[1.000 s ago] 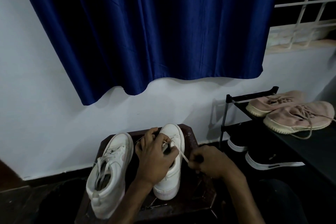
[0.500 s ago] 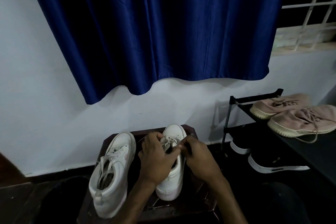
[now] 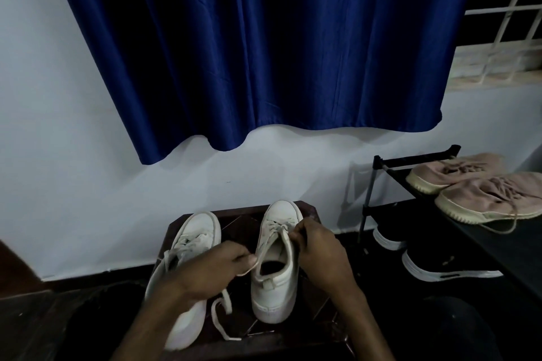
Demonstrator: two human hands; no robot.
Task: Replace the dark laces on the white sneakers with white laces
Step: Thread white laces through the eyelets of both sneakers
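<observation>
white lace (image 3: 247,269) now drawn leftward by left hand (image 3: 217,268)

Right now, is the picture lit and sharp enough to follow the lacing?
Head view: dim, lower corners near black, yet the white lace and sneaker stand out; left hand and right hand are sharp, without motion blur; wide-angle slants the curtain edges.

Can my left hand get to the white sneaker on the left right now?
Probably yes. The left hand hangs just over the left sneaker, nothing between them, but it pinches the white lace of the right sneaker and would have to drop that first.
</observation>
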